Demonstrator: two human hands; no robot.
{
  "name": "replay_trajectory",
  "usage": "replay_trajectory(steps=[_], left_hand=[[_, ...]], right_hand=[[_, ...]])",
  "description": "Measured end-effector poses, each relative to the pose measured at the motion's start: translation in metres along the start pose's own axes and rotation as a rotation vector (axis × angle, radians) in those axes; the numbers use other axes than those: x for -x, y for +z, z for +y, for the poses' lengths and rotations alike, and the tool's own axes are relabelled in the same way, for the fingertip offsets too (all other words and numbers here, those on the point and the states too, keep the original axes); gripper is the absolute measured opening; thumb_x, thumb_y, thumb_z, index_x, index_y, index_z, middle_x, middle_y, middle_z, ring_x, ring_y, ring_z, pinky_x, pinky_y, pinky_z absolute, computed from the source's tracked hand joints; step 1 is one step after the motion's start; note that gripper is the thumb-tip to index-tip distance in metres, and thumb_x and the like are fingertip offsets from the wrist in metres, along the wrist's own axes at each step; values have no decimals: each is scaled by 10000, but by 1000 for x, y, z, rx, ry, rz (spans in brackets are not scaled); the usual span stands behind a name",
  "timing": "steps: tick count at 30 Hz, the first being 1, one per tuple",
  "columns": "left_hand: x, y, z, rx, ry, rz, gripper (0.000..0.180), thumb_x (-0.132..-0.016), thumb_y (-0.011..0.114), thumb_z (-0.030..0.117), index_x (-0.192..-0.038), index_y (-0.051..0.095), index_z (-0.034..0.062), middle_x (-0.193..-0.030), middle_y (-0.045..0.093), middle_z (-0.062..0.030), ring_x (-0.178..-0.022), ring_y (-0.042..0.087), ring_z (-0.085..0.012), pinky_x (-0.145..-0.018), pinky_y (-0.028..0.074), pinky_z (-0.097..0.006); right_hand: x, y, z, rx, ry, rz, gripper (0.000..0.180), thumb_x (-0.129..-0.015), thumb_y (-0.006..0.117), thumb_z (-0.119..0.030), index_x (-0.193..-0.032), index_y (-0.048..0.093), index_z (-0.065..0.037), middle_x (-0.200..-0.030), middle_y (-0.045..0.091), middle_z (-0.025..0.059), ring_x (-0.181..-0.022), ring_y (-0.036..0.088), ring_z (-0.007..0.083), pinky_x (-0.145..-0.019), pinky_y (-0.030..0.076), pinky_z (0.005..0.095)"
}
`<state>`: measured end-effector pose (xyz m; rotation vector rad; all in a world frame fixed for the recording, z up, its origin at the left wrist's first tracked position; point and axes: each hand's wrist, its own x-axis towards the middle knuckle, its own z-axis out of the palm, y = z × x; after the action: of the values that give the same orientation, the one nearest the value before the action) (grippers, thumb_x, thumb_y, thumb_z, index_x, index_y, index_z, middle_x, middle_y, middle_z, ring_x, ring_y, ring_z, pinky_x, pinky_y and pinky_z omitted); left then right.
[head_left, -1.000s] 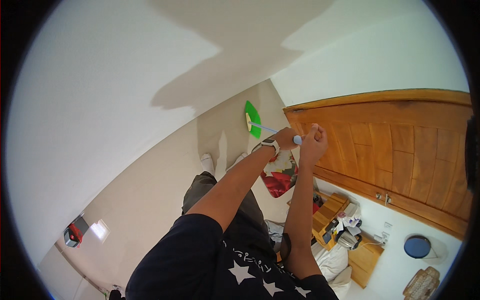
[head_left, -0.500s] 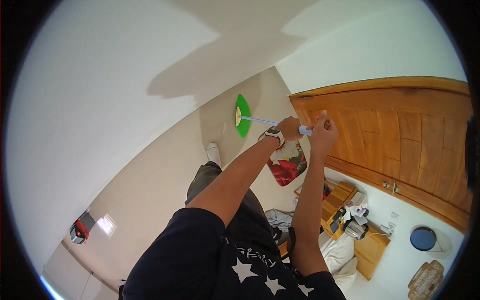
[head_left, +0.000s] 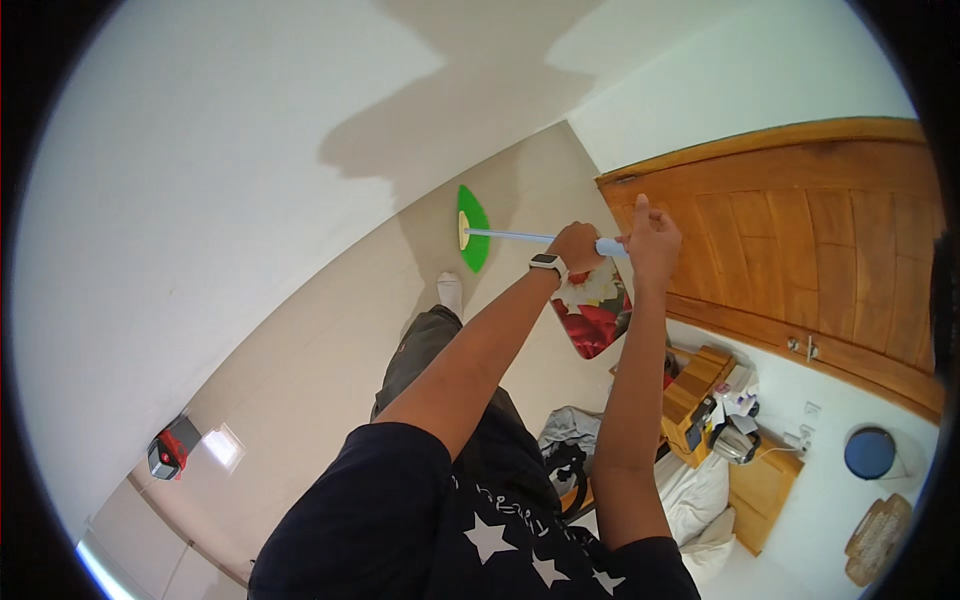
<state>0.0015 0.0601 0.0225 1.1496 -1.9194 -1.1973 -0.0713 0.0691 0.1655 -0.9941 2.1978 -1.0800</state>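
A broom with a green fan of bristles (head_left: pixel 475 228) and a yellowish head rests on the floor ahead of me, close to the wall. Its pale blue handle (head_left: pixel 510 236) runs from there toward my hands. My left hand (head_left: pixel 577 248), with a white-banded watch on its wrist, is wrapped round the handle near the upper end. My right hand (head_left: pixel 654 242) is closed at the very end of the handle, thumb and fingertips upward; its palm side is partly hidden. Below the hands lies a floral floor mat (head_left: pixel 597 315), partly covered by my left hand and wrist.
White wall (head_left: pixel 230 150) runs along the left and ahead. On the right stands a wooden door (head_left: pixel 790 250). Wooden furniture with clutter (head_left: pixel 715 400), grey cloth (head_left: pixel 572 428) and white bedding (head_left: pixel 700 500) lie lower right. A dark box with red cloth (head_left: pixel 174 450) sits lower left.
The broom head has shifted slightly left over the floor, and the handle lies flatter across the view. My foot shows farther right. Both hands stay on the broom; the whole view has turned a little.
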Motion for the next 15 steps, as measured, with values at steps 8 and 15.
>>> replay_trajectory(steps=[8, 15], left_hand=[[110, -38, -1, -96, -80, -2, 284, -712, 723, 281, -668, 686, 3, -683, 648, -238, -682, 654, -412, -658, 542, -463], [205, -71, 60, -95, 40, -54, 302, -732, 713, 282, -582, 642, 30, -616, 609, -219, -609, 619, -414, -590, 514, -476]], right_hand=[[96, 1, 10, -227, -4, -222, 355, -951, 641, -338, -869, 558, -3, -551, 557, 53, -435, 543, 113, -435, 394, 254], [211, -64, -27, -396, -76, -295, 245, -968, 638, -234, -883, 543, -24, -533, 515, 18, -445, 434, 51, -429, 315, 233]])
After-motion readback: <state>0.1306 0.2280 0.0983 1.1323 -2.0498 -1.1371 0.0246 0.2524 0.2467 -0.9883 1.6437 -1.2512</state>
